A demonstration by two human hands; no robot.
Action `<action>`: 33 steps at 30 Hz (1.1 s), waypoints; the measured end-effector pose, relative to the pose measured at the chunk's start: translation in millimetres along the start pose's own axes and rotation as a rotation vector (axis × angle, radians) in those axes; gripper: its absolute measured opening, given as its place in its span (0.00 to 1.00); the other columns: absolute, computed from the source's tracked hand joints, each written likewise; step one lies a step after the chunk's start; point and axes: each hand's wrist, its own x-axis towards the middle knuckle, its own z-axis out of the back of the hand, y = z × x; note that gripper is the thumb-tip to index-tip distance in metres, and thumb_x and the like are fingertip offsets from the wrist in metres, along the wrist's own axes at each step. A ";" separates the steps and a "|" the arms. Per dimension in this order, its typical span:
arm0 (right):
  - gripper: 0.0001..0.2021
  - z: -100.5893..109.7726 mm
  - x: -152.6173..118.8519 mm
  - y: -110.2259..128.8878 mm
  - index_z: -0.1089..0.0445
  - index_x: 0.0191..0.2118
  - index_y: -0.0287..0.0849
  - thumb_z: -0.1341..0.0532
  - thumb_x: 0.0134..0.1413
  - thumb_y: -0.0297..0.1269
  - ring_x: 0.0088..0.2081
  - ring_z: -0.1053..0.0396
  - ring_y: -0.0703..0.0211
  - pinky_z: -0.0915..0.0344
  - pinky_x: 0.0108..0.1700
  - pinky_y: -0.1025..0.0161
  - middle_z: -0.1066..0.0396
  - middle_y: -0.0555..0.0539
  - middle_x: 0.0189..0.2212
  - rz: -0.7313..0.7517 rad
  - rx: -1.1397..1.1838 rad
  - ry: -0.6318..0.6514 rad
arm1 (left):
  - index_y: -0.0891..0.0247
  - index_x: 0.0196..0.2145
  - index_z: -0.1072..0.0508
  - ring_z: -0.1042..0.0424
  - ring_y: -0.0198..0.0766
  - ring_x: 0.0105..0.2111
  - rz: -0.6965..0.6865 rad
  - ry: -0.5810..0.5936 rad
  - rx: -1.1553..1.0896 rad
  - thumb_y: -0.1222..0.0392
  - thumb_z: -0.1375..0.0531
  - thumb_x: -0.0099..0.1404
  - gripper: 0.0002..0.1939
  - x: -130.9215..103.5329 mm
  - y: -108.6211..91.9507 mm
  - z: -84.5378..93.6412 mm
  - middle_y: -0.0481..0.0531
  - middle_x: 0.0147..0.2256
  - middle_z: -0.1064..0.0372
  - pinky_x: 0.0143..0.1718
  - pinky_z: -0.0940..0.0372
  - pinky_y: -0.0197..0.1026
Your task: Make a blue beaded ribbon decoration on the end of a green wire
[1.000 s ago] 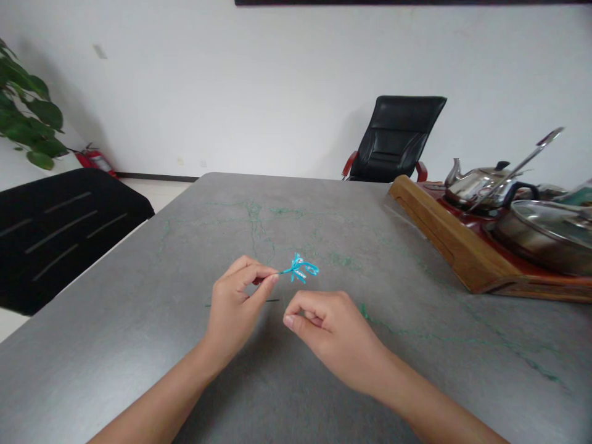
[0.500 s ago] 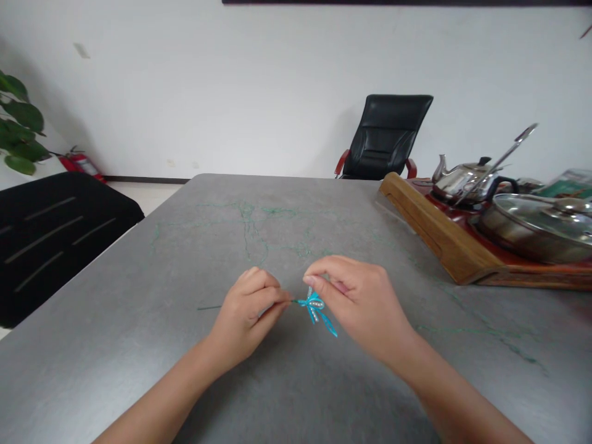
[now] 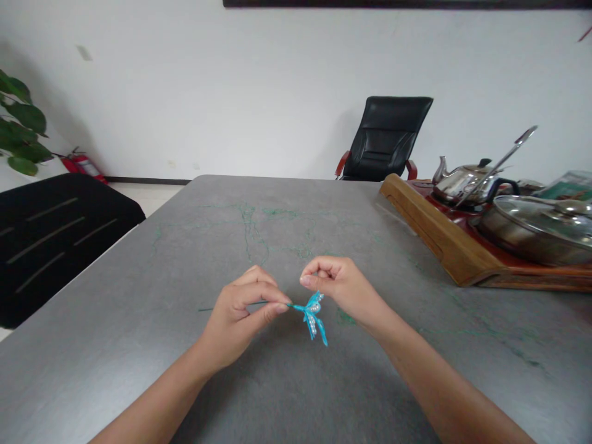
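Observation:
My left hand pinches the thin dark green stem of a small artificial flower between thumb and fingers. The flower has bright blue petals with rows of white beads, and it points right, above the table. My right hand is closed in a pinch just above and right of the petals. What its fingertips hold, if anything, is too fine to make out. Part of the stem is hidden behind the left fingers.
Loose green threads lie scattered over the grey table. At the right, a wooden tray bears a metal teapot and a lidded pan. Black chairs stand behind and at the left.
The flower has turned, so its petals show from another side. My left fingers have shifted on the stem, and my right hand has moved slightly left, its fingers curled more tightly.

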 end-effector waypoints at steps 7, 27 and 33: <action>0.11 -32.6 -1.5 -21.6 0.38 0.22 0.42 0.38 0.45 0.40 0.22 0.51 0.67 0.55 0.26 0.66 0.47 0.57 0.17 -0.070 0.223 0.137 | 0.60 0.29 0.25 0.35 0.33 0.31 0.137 -0.263 0.069 0.64 0.39 0.65 0.06 -0.2 8.9 -1.8 0.46 0.28 0.33 0.34 0.41 0.36; 0.13 -40.2 -57.0 37.3 0.33 0.25 0.41 0.46 0.60 0.27 0.22 0.41 0.64 0.51 0.26 0.61 0.37 0.52 0.20 0.589 -0.846 -0.200 | 0.62 0.31 0.23 0.33 0.34 0.30 0.117 -0.232 0.216 0.64 0.40 0.65 0.06 2.0 3.8 -4.7 0.48 0.28 0.31 0.32 0.39 0.36; 0.14 -24.6 -56.2 46.5 0.30 0.25 0.41 0.46 0.60 0.26 0.22 0.40 0.62 0.49 0.27 0.61 0.37 0.52 0.20 0.664 -0.982 -0.340 | 0.62 0.33 0.23 0.33 0.35 0.31 0.044 -0.070 0.225 0.67 0.41 0.66 0.07 0.5 3.9 -9.2 0.48 0.28 0.33 0.34 0.39 0.37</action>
